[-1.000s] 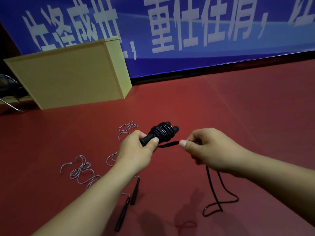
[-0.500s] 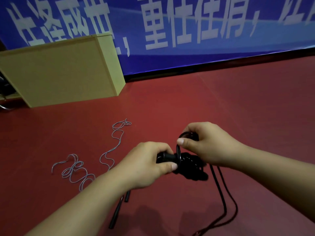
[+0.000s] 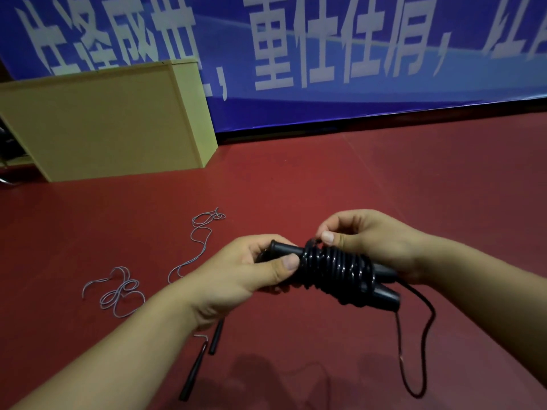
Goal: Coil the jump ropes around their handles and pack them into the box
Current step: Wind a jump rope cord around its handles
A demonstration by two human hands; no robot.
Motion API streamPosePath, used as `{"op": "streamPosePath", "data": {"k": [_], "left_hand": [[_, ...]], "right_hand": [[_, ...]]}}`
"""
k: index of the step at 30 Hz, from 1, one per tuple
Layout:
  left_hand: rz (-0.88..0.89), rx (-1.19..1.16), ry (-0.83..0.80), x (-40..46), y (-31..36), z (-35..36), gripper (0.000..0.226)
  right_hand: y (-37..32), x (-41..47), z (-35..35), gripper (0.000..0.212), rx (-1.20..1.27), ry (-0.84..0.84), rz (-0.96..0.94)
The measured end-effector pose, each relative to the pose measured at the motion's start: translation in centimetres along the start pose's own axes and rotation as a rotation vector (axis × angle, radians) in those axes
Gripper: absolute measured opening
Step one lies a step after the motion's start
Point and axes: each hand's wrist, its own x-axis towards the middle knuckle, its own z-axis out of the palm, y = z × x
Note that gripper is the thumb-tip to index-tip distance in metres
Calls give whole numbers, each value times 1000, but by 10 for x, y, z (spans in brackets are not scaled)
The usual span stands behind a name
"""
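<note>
Nearest you, two black handles (image 3: 196, 369) of the grey jump rope (image 3: 124, 294) lie on the red floor (image 3: 414, 187) under your left forearm, same spot as before; its grey cord trails loose up and to the left, uncoiled, unchanged.

To the right, the free tail of the black rope (image 3: 414, 350) hangs from the bundle in a long loop down to the floor. Half a second ago that loop reached the bottom edge; now it is shorter and ends inside the view.

Your left hand (image 3: 248, 276) holds a closed grip on the left end of the black handles (image 3: 285, 250), thumb pressed across the top next to the coils. Same hold as earlier, just lifted higher.

The black jump rope bundle (image 3: 334, 269) sits in the air between both hands, wound in tight turns round the paired handles, whose far ends stick out lower right. It looks thicker than a second ago.

Your right hand (image 3: 373, 244) is curled over the top of the coils, thumb and forefinger pinching the cord at the bundle's upper left. Earlier it was out wide pulling the cord taut.

Farther back left, the tan box (image 3: 103, 125) stands on the floor against the blue banner (image 3: 325, 54).
</note>
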Motion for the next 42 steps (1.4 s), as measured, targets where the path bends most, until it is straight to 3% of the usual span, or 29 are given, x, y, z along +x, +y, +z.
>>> {"op": "streamPosePath", "data": {"k": [4,7,17,25,31,38,42], "left_hand": [[-60,-281,66,-1,5,2,15],[-87,-340,125,1,9,4,16],[-132,-578,342,13,13,7,27],[-248,-279,591,18,0,2,18],[-219,-75,729,21,-10,-7,15],[-248,29,818,22,-26,-21,19],[-217,168,815,21,-34,-26,16]], "right_hand": [[3,-5,-1,16,-139,-45,-63],[6,-1,11,15,-86,9,-50],[8,7,32,26,-414,4,-66],[7,9,36,18,-693,-10,-71],[5,9,40,8,-715,2,-67],[1,4,43,18,-703,36,-67],[-8,4,43,42,-670,141,-108]]}}
